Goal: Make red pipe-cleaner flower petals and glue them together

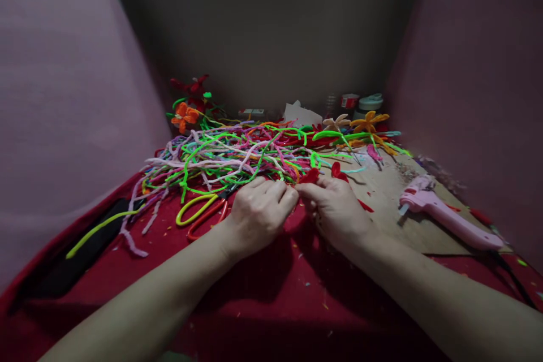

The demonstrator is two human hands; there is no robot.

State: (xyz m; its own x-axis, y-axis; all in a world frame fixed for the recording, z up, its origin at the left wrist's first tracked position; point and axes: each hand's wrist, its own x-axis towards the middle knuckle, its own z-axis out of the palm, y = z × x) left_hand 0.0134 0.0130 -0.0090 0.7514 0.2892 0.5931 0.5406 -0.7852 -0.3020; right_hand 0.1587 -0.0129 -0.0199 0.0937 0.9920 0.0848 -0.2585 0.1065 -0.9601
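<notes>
My left hand (261, 212) is closed, its fingers curled into a pinch that meets the fingertips of my right hand. My right hand (341, 212) is also closed, thumb and fingers pinching a red pipe cleaner (311, 176) bent into petal-like loops. A second red loop (337, 169) rises above the right fingers. The part between the two pinches is mostly hidden by the fingers. Just left of my left hand lie scissors (197, 209) with one yellow and one red handle, their blades partly under a heap of coloured pipe cleaners (229, 155).
A pink glue gun (449, 212) lies on a brown board (418, 237) at the right. Pipe cleaner flowers, one orange (185, 117) and one yellow-orange (370, 121), stand behind. A black object (80, 249) lies at left on the red cloth (254, 305). Pink walls flank the table.
</notes>
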